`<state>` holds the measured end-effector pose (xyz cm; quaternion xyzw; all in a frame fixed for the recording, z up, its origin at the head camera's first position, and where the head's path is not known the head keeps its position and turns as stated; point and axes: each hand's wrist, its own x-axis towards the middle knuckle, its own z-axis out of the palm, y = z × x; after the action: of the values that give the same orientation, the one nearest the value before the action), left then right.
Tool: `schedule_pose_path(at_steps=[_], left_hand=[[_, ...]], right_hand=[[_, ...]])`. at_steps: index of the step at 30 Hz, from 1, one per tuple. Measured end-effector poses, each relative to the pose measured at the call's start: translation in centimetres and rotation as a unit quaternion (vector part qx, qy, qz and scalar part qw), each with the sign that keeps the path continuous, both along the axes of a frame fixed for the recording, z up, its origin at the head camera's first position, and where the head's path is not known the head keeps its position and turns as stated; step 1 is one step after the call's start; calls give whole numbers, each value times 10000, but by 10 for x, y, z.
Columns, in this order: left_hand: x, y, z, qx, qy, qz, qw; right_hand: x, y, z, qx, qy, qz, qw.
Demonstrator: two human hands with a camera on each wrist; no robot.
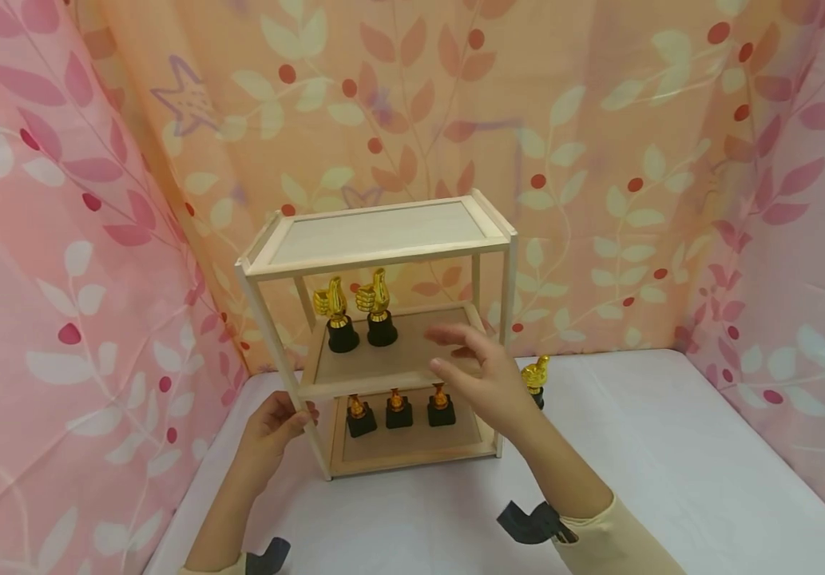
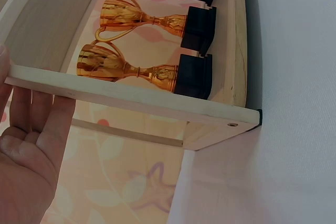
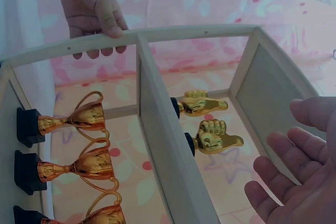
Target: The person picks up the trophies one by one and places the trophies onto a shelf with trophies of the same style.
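A three-tier wooden shelf [image 1: 383,259] stands on the table. My left hand [image 1: 268,435] grips its left front post [image 2: 131,94], thumb on the near side and fingers round behind. Two gold thumbs-up trophies [image 1: 341,327] [image 1: 381,319] on black bases stand side by side at the left of the middle tier. My right hand [image 1: 487,379] holds nothing, fingers spread, in front of that tier's right part. On the bottom tier, three gold cup trophies [image 2: 139,72] on black square bases form a row; the middle tier hides their tops in the head view.
Right of the shelf, another gold thumbs-up trophy [image 1: 537,375] stands on the white-covered table [image 1: 620,455], partly behind my right hand. Floral curtains [image 1: 599,160] enclose the table at the back and both sides. The shelf's top tier [image 1: 376,231] bears nothing.
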<state>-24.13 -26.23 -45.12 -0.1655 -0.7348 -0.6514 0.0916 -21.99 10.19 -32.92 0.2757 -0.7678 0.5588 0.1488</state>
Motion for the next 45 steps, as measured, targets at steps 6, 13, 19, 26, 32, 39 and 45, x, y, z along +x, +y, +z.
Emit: schedule_pose_path(at_steps=[6,13,19,26,32,39,45], left_hand=[[-1,0,0,-47,31,-26,10000],[-1,0,0,-156,-18,34,9999],[-1,0,0,-144,-21,37,9999],[-2,-1,-1,-112,-10,27,9999],[-2,0,-2,-107,8,52,9999],[-2,1,1,-104,28,26,9999],[-1,1,0,-37,55,27,10000]], right_hand=[[16,13,-6,163,339,-179,9991],[27,30,-11,217,806,-285,9961],[30,46,-15,165,976,-472,9940],[27,59,-14,165,1197,-780,9896],[28,71,-11,184,1182,-1017,9876],[20,90,-11,97,1211,-1193,9854],[11,107,-14,53,1080,-1364,9847]])
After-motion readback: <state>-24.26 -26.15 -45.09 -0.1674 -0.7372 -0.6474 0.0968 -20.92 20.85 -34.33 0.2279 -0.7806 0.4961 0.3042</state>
